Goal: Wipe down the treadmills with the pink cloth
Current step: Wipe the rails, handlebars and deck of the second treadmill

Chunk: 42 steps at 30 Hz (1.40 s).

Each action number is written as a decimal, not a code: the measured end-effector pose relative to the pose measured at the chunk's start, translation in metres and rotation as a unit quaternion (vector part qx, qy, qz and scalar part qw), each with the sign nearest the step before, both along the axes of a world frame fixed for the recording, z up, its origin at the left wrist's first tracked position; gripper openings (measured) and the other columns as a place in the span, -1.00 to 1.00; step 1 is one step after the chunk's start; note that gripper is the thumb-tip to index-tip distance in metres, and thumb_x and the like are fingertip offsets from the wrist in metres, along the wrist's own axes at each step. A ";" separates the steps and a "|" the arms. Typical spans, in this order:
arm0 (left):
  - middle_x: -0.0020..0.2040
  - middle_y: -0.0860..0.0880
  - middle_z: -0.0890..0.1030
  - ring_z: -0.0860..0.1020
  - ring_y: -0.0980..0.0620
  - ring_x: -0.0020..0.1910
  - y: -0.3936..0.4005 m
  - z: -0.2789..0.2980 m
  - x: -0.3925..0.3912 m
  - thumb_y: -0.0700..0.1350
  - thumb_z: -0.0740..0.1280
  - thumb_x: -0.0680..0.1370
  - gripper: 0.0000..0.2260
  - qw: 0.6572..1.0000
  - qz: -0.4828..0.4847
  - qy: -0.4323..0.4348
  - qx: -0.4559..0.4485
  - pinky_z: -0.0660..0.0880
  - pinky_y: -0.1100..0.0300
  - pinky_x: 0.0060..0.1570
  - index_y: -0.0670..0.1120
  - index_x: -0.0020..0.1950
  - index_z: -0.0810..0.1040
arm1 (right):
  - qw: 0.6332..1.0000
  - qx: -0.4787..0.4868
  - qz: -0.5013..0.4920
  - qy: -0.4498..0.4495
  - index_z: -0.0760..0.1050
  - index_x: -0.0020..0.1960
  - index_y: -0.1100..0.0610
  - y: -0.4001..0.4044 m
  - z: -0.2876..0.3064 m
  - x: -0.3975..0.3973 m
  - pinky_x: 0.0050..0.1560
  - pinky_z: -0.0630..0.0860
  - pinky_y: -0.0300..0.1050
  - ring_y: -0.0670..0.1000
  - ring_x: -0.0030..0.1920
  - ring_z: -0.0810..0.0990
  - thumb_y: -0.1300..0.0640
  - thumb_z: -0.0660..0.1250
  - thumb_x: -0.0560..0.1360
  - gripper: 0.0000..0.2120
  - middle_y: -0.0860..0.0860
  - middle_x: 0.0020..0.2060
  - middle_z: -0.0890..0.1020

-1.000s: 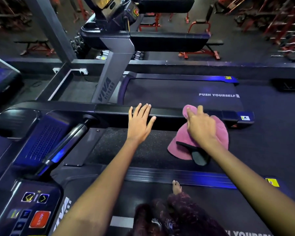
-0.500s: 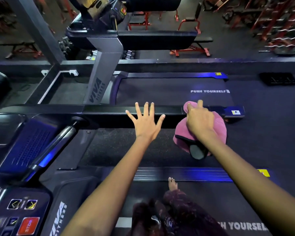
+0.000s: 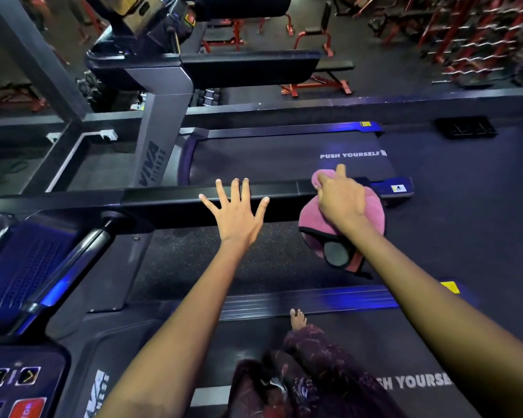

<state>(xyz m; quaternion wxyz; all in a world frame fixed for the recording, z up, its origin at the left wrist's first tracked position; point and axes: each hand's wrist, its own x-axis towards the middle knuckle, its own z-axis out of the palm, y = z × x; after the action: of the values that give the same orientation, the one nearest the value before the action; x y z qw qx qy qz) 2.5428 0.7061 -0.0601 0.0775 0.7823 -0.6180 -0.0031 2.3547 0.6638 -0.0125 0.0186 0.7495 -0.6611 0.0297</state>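
Note:
A pink cloth (image 3: 372, 215) with a dark trimmed edge hangs over the black handrail (image 3: 169, 197) of the treadmill I stand on. My right hand (image 3: 340, 199) grips the cloth against the rail's right end, one finger pointing forward. My left hand (image 3: 236, 211) hovers over the same rail further left, fingers spread wide and holding nothing. A second treadmill's belt (image 3: 284, 158), printed PUSH YOURSELF, lies beyond the rail.
The console (image 3: 18, 384) with arrow buttons and a red stop button sits at the lower left. My bare foot (image 3: 298, 319) stands on the belt below. A grey upright (image 3: 159, 140) of the far treadmill rises behind the rail. Red gym benches (image 3: 314, 82) stand further back.
My left hand lifted off the rail, shifted right and spread its fingers. My right hand kept the cloth near the rail's right end. The view tilted slightly.

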 end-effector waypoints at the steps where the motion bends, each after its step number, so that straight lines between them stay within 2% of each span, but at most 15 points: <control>1: 0.54 -0.03 0.11 -0.13 -0.20 0.52 0.000 0.000 -0.001 0.27 -0.10 0.58 -0.39 1.000 -0.001 0.000 -0.002 -0.23 -0.41 0.32 -0.04 0.54 0.03 | 1.000 -0.001 0.023 0.004 0.43 0.23 0.06 0.004 -0.001 -0.004 -0.24 0.31 -0.02 0.23 -0.07 0.55 0.09 0.14 0.59 -0.75 0.18 0.15 0.37; 3: 0.54 -0.02 0.11 -0.13 -0.20 0.52 0.000 0.000 -0.004 0.27 -0.10 0.58 -0.39 1.000 -0.005 0.003 -0.004 -0.22 -0.41 0.32 -0.04 0.54 0.04 | 0.999 0.000 0.053 0.009 0.38 0.32 0.02 0.013 -0.004 -0.023 -0.26 0.30 -0.01 0.23 -0.08 0.55 0.04 0.14 0.59 -0.69 0.18 0.14 0.37; 5: 0.54 -0.02 0.11 -0.13 -0.19 0.52 0.002 -0.001 -0.007 0.27 -0.10 0.58 -0.39 1.000 -0.010 0.003 0.002 -0.22 -0.40 0.32 -0.03 0.54 0.03 | 0.999 -0.002 0.039 0.017 0.37 0.34 0.00 0.018 -0.005 -0.043 -0.26 0.29 -0.01 0.24 -0.08 0.55 0.03 0.15 0.58 -0.66 0.17 0.12 0.37; 10: 0.54 -0.01 0.10 -0.12 -0.19 0.52 0.003 -0.002 0.000 0.28 -0.11 0.58 -0.39 1.000 -0.002 -0.008 0.004 -0.20 -0.41 0.32 -0.02 0.54 0.02 | 0.999 0.002 -0.030 -0.026 0.48 0.19 0.11 -0.004 0.001 -0.033 -0.21 0.29 -0.02 0.27 -0.06 0.55 0.10 0.15 0.58 -0.75 0.21 0.12 0.38; 15: 0.54 -0.01 0.12 -0.11 -0.18 0.52 0.004 -0.002 -0.002 0.28 -0.10 0.58 -0.39 1.000 -0.008 -0.009 0.004 -0.20 -0.41 0.32 -0.02 0.54 0.03 | 0.999 0.006 0.031 -0.008 0.40 0.30 0.02 0.010 -0.002 -0.053 -0.26 0.30 0.00 0.25 -0.09 0.56 0.04 0.15 0.59 -0.69 0.18 0.11 0.37; 21: 0.54 -0.01 0.11 -0.11 -0.18 0.53 0.002 -0.002 0.000 0.29 -0.10 0.57 -0.37 1.000 -0.003 -0.016 0.008 -0.19 -0.41 0.33 -0.02 0.54 0.02 | 0.999 0.010 -0.040 -0.032 0.49 0.19 0.06 -0.010 0.005 -0.062 -0.21 0.29 -0.01 0.29 -0.07 0.55 0.05 0.12 0.59 -0.74 0.19 0.09 0.39; 23: 0.54 -0.01 0.10 -0.12 -0.17 0.53 0.002 -0.002 -0.002 0.30 -0.10 0.56 -0.37 1.000 0.000 -0.014 0.012 -0.19 -0.40 0.33 -0.02 0.54 0.02 | 1.000 0.006 -0.008 -0.023 0.49 0.19 0.05 -0.011 0.005 -0.062 -0.23 0.33 0.00 0.28 -0.09 0.55 0.05 0.14 0.59 -0.75 0.18 0.08 0.39; 26: 0.55 -0.01 0.08 -0.14 -0.16 0.53 0.002 -0.002 -0.004 0.32 -0.10 0.55 -0.35 1.000 0.003 -0.012 0.023 -0.20 -0.40 0.33 -0.01 0.55 0.00 | 0.998 0.014 0.060 -0.026 0.44 0.30 -0.04 -0.002 0.002 -0.085 -0.26 0.38 0.03 0.27 -0.11 0.56 -0.02 0.14 0.59 -0.69 0.15 0.06 0.39; 29: 0.55 -0.01 0.08 -0.15 -0.16 0.53 0.002 -0.002 -0.001 0.35 -0.09 0.53 -0.31 1.000 0.012 -0.009 0.028 -0.22 -0.40 0.32 -0.01 0.54 0.01 | 0.998 0.020 0.053 -0.031 0.40 0.34 -0.09 -0.007 0.004 -0.099 -0.19 0.39 0.03 0.27 -0.04 0.56 -0.05 0.12 0.60 -0.66 0.14 0.09 0.41; 32: 0.55 -0.01 0.08 -0.15 -0.16 0.53 -0.002 0.000 0.000 0.38 -0.07 0.51 -0.29 0.999 0.036 0.001 0.034 -0.22 -0.41 0.32 -0.02 0.54 0.04 | 0.997 0.032 0.029 -0.065 0.44 0.30 -0.08 -0.024 0.009 -0.091 -0.05 0.41 0.05 0.29 0.02 0.54 -0.03 0.12 0.60 -0.69 0.14 0.11 0.42; 36: 0.55 -0.04 0.04 -0.18 -0.19 0.52 -0.012 0.011 -0.023 0.37 -0.05 0.52 -0.27 0.992 0.099 0.061 0.047 -0.22 -0.39 0.34 -0.07 0.54 0.06 | 0.990 0.045 0.113 -0.076 0.39 0.35 -0.11 -0.023 0.000 -0.113 -0.07 0.45 0.09 0.27 0.01 0.55 -0.07 0.12 0.59 -0.66 0.11 0.12 0.40; 39: 0.56 -0.05 0.00 -0.20 -0.24 0.51 -0.017 0.016 -0.049 0.32 -0.03 0.55 -0.31 0.989 0.121 0.072 0.050 -0.21 -0.35 0.37 -0.08 0.54 0.02 | 0.985 0.057 0.131 -0.097 0.35 0.38 -0.15 -0.027 -0.006 -0.137 -0.04 0.47 0.09 0.25 0.04 0.55 -0.10 0.12 0.59 -0.64 0.08 0.14 0.40; 42: 0.56 -0.01 0.01 -0.20 -0.27 0.50 -0.023 0.016 -0.084 0.25 -0.02 0.59 -0.41 0.993 0.078 0.069 0.046 -0.21 -0.33 0.37 0.01 0.54 0.04 | 0.984 0.059 0.120 -0.120 0.39 0.36 -0.10 -0.042 0.000 -0.126 0.02 0.44 0.10 0.30 0.05 0.54 -0.03 0.12 0.59 -0.65 0.12 0.13 0.42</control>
<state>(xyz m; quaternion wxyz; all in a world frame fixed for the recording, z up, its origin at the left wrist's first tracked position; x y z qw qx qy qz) 2.4590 0.6835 -0.0445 0.0839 0.8289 -0.5473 -0.0795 2.2287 0.6214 -0.0126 -0.1092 0.8141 -0.5643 0.0827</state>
